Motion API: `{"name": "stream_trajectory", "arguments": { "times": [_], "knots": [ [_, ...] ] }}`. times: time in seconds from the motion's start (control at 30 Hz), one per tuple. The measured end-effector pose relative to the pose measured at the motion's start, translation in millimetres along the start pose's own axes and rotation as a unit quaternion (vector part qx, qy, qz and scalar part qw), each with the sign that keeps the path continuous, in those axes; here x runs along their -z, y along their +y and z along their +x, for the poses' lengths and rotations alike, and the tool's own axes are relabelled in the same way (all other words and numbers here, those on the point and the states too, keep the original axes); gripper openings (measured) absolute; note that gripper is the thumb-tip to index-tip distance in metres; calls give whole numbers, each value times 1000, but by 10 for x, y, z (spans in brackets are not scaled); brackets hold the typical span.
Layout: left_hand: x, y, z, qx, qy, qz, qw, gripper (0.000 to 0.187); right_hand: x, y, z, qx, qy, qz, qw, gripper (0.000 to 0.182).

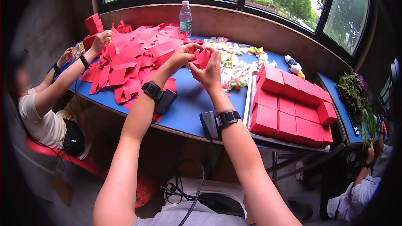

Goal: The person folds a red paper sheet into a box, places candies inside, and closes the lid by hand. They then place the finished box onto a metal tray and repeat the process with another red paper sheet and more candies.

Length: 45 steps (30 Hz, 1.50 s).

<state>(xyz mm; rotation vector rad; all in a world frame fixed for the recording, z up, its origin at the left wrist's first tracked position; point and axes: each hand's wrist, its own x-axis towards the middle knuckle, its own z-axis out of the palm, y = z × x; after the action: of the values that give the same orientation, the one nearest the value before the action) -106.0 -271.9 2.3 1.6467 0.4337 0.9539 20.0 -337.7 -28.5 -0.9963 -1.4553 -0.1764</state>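
Between my two hands, above the blue table (176, 112), is a small red paper box (203, 60) with its flaps partly folded. My left hand (182, 57) grips its left side with bent fingers. On the other side, my right hand (210, 71) has its fingers wrapped round the paper, hiding part of it. A big heap of flat red paper boxes (134, 50) lies just left of my hands. Wrapped candies (235, 67) are spread to their right.
A tray (250, 113) of finished red boxes (289, 104) stands at the right. A water bottle (185, 19) is at the back. On the left, a co-worker's hand (101, 41) is at red boxes; another person (360, 192) sits far right beside green plants (356, 94).
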Motion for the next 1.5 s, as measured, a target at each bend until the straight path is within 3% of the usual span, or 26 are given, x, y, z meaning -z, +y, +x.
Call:
{"name": "stream_trajectory", "arguments": {
  "times": [0.23,0.3,0.57,0.63,0.77,0.87,0.93,1.03,1.1,1.23,1.3,1.5],
  "knots": [
    [64,-165,74,28,26,-87,995,33,11,37,-6,-8,-26,17,999,50],
    [86,-105,48,46,-8,-113,993,31,0,47,-10,-25,4,22,999,38],
    [-87,27,-30,31,-10,-188,982,35,13,43,-40,-81,-47,32,995,42],
    [-120,-18,-10,-74,61,-43,994,38,17,34,-40,-58,-44,39,997,41],
    [-68,-66,32,-92,18,-4,996,41,10,45,-37,-52,-51,43,996,43],
    [29,-129,72,-66,-16,100,993,36,22,37,-51,-45,-56,17,997,56],
    [14,-129,77,-80,-7,95,992,35,-4,60,-61,-99,-36,73,992,69],
    [28,-120,60,-109,-8,96,989,38,-16,81,-55,-81,-29,42,995,80],
    [52,-92,41,-156,14,347,925,39,13,59,-51,-76,-24,24,996,80],
    [24,23,13,-138,73,309,938,32,14,59,-46,-82,-28,-17,996,78],
    [23,28,3,-178,86,359,912,27,-15,111,-48,-51,-24,-35,998,76],
    [103,-116,83,-141,90,173,971,25,10,51,-32,-87,-3,-11,996,62]
  ]
}}
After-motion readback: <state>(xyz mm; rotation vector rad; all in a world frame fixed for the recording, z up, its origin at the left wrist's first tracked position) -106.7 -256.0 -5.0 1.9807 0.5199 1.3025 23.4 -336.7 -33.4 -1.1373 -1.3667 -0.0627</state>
